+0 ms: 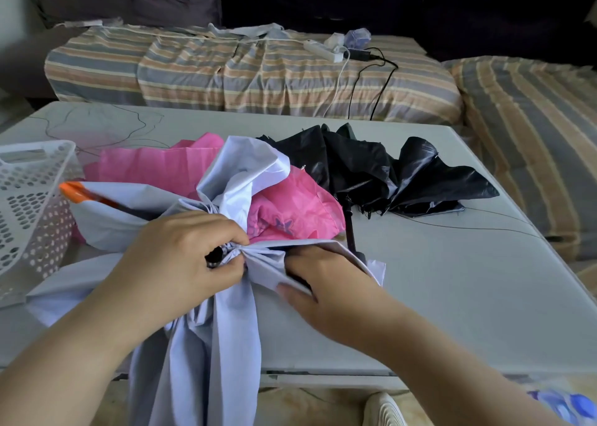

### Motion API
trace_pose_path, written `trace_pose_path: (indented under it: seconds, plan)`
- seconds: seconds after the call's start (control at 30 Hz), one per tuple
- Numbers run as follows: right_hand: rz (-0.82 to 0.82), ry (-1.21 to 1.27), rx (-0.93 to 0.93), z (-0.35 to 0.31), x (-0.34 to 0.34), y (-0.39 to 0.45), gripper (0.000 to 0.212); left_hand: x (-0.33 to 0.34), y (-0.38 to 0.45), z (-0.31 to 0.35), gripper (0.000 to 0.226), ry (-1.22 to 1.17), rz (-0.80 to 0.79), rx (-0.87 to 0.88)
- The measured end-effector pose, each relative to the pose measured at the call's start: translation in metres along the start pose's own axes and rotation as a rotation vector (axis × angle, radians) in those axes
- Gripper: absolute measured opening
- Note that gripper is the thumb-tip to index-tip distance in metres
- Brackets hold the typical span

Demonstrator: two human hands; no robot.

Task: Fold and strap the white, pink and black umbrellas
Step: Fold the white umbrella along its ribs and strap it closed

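Centrally, at 6 o'clock on the worktop (452, 264), the white umbrella (226, 296) lies unfolded, canopy gathered at its middle, part hanging over the near edge. Left hand (181, 257): grip clamped around the gathered fabric and a dark part of the umbrella. Right hand (326, 283): fingers tucked under a fold of the same canopy, thumb on top, pinching it. Pink umbrella (290, 206) lies crumpled just behind, toward 12 o'clock, partly under the white one. Black umbrella (371, 170) sits loose at 1 o'clock, touching the pink one. White perforated basket (29, 199) at 9 o'clock.
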State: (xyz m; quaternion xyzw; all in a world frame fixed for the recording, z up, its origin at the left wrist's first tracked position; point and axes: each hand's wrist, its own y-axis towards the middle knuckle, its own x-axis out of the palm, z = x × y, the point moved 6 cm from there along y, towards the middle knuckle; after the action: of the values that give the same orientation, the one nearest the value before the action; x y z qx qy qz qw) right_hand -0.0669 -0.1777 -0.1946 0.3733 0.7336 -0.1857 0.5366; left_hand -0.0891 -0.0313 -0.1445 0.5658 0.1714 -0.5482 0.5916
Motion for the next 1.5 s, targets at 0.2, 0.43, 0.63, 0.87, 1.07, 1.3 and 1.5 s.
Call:
trace_pose_path:
  seconds: [0.2,0.43,0.63,0.87,1.07,1.3,1.5]
  plan:
    - [-0.240,-0.159,0.251,0.033,0.003,-0.009,0.029,0.001,0.000,0.003,0.025,0.009,-0.014,0.032]
    - [-0.066,0.041,0.103,-0.008,-0.006,0.003,0.032,0.003,0.002,0.007,0.027,0.049,-0.002,0.060]
    - [-0.278,-0.230,0.238,0.037,0.010,-0.005,0.033,0.004,0.001,0.005,0.025,0.042,-0.007,0.072]
    - [-0.165,-0.346,0.074,0.027,-0.034,-0.016,0.022,-0.005,0.004,-0.014,0.027,0.002,0.036,-0.036]
    - [0.251,-0.352,0.011,0.059,-0.071,-0.040,0.019,-0.006,0.001,-0.016,0.027,-0.028,0.012,-0.042]
    - [0.295,0.169,0.280,0.073,-0.071,-0.045,0.036,-0.008,0.002,-0.020,0.028,-0.031,0.033,-0.065]
    - [0.006,0.036,0.381,0.081,-0.045,-0.037,0.016,-0.008,0.000,-0.024,0.027,-0.078,0.017,-0.115]
